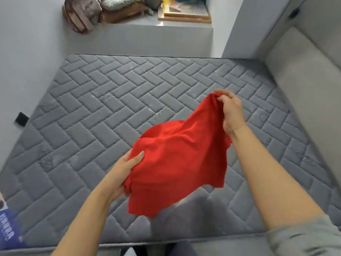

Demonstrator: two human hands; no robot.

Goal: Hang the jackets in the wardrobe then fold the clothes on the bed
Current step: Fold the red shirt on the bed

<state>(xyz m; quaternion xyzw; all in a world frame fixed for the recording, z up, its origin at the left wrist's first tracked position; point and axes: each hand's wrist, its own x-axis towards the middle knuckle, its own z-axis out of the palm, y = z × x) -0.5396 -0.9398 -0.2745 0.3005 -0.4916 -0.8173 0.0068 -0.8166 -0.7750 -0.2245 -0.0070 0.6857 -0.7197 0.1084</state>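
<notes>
Both hands grip crumpled red garment (pixel 177 159) above mattress (pixel 92 111).

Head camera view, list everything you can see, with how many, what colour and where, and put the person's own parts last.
mattress: one, grey, quilted, fills the middle of the view
red cloth: one, red, held up above the mattress near its front edge
ledge: one, grey, beyond the far end of the mattress
bag: one, brownish, on the ledge at the far left
wooden boards: a few, light wood, on the ledge to the right of the bag
blue printed thing: one, blue, lower left edge, too blurred to identify
left hand: one, grip on the cloth's lower left edge
right hand: one, pinches the cloth's top corner
</notes>
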